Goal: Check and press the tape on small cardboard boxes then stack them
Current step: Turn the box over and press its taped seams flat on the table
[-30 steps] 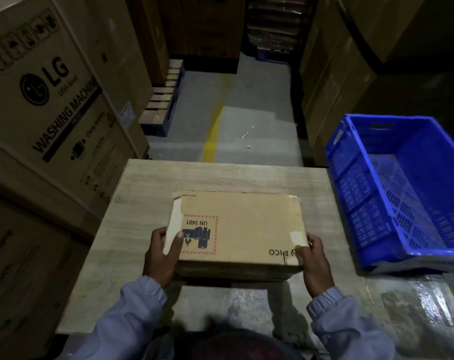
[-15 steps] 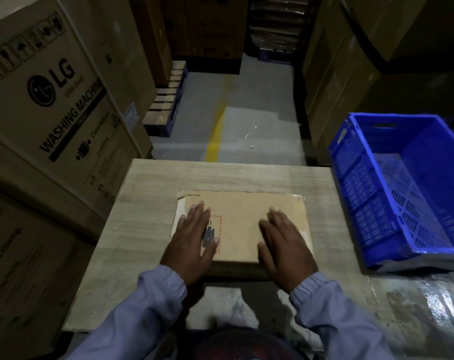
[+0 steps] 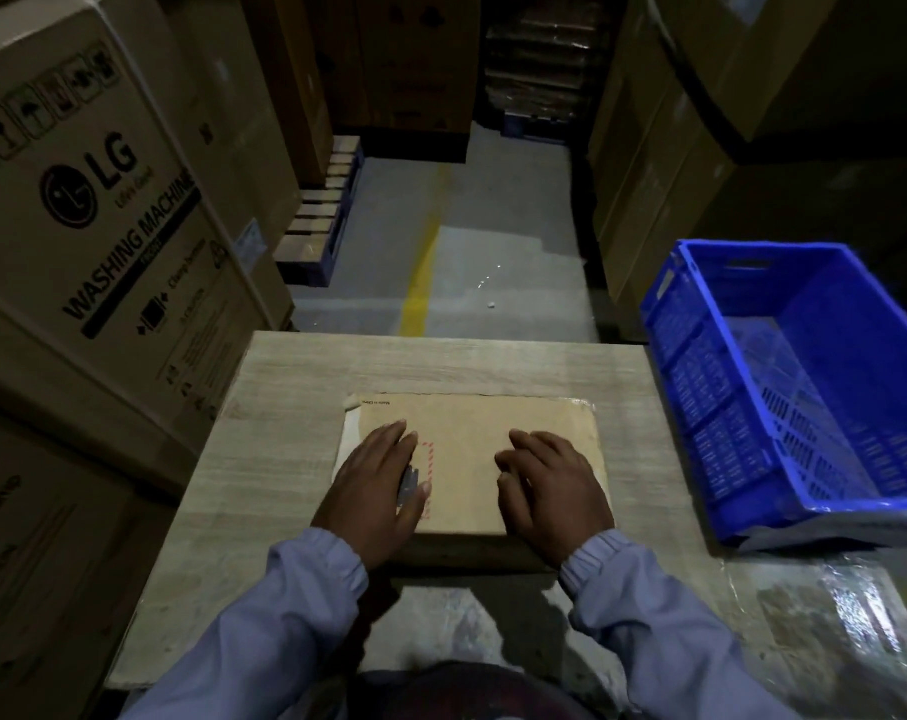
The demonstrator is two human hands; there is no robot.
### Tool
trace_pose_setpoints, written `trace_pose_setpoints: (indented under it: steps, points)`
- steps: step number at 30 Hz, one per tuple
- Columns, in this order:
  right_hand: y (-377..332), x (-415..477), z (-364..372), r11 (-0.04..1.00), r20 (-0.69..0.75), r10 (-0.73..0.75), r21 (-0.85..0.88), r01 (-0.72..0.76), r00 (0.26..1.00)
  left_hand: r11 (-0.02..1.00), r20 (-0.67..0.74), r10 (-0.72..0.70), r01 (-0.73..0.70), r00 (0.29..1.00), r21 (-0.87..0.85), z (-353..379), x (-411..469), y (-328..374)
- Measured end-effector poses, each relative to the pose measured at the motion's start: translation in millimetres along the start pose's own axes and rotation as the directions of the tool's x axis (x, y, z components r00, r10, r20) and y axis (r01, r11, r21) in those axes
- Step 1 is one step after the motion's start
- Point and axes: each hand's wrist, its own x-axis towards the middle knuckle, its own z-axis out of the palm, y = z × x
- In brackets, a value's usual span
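**Item 1. Small cardboard box [image 3: 472,459], count: one.** Flat and brown, it lies on the bench [image 3: 285,459] midway between the left and right edges, with its near side close to the near edge. A pale strip [image 3: 350,433] runs along its left side; whether this is tape or torn paper cannot be told. A label with a red hatched border [image 3: 429,457] is mostly covered, and what is printed inside it is hidden. There is a line of small print at the far left corner, too small to read with confidence.

**Item 2. Hands, count: two.** The left hand [image 3: 373,485] lies palm down on the left part of the box top, with the fingers straight and together, gripping nothing. The right hand [image 3: 555,491] rests on the right part of the top, with the fingers somewhat bent and the tips on the cardboard, also gripping nothing. There are two light blue sleeves [image 3: 295,615] with gathered cuffs.

**Item 3. Blue plastic crate [image 3: 701,407], count: one.** It has perforated walls and stands just beyond the bench's right edge, on clear film [image 3: 830,615].

**Item 4. Large carton [image 3: 103,200], left of the bench.** It is printed with the "LG" logo, "WASHING MACHINE" and a row of handling symbols. The finer print is unreadable. Further plain cartons are stacked on both sides; their count cannot be told.

**Item 5. Floor.** One yellow line [image 3: 420,262] is painted on it. Pallets [image 3: 321,220] stand at the far left; their number is unclear.
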Motion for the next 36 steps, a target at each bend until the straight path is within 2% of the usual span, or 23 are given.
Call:
trace_pose_setpoints:
  steps: [2, 5, 11, 16, 20, 24, 27, 29, 31, 32, 34, 36]
  points:
    - [2, 14, -2, 1.0, 0.069, 0.02, -0.018, -0.019, 0.997, 0.998, 0.007, 0.007, -0.007, 1.0, 0.058, -3, 14, 0]
    - [5, 24, 8, 0.991, 0.159, 0.04, -0.134, -0.018, 0.986, 0.989, 0.047, 0.001, -0.008, 0.999, 0.146, -3, 31, -5]
    - [5, 24, 12, 0.985, 0.141, 0.046, -0.169, -0.021, 0.989, 0.993, 0.021, -0.006, 0.004, 1.0, 0.12, 3, 30, -11]
    - [14, 34, -2, 0.988, 0.17, 0.031, -0.153, -0.005, 0.985, 0.988, -0.103, -0.021, 0.036, 0.995, 0.148, -14, 47, -12]
    - [33, 42, -8, 0.964, 0.172, 0.154, -0.24, -0.11, 0.973, 0.978, -0.05, -0.078, 0.086, 0.996, 0.192, -11, 56, -20]
    - [40, 40, -1, 0.952, 0.143, 0.13, -0.296, -0.083, 0.981, 0.986, -0.054, -0.085, 0.092, 0.995, 0.141, -3, 54, -26]
    - [39, 40, -1, 0.965, 0.111, 0.137, -0.237, -0.108, 0.984, 0.991, -0.1, -0.103, 0.11, 0.99, 0.077, 1, 55, -30]
    - [38, 38, -2, 0.973, 0.043, 0.185, -0.149, -0.177, 0.982, 0.987, -0.148, -0.163, 0.162, 0.976, -0.019, 4, 53, -33]
    - [37, 37, -3, 0.944, -0.017, 0.329, 0.015, -0.329, 0.944, 0.941, -0.166, -0.311, 0.28, 0.936, -0.188, 3, 50, -32]
    - [37, 36, -4, 0.896, -0.013, 0.434, 0.113, -0.43, 0.901, 0.888, -0.144, -0.41, 0.358, 0.901, -0.29, 1, 49, -31]
    - [41, 36, -9, 0.719, 0.068, 0.638, 0.305, -0.625, 0.767, 0.718, -0.04, -0.612, 0.534, 0.79, -0.446, -7, 48, -29]
    - [43, 37, -14, 0.542, 0.215, 0.728, 0.402, -0.738, 0.651, 0.551, 0.126, -0.72, 0.673, 0.682, -0.493, -15, 48, -27]
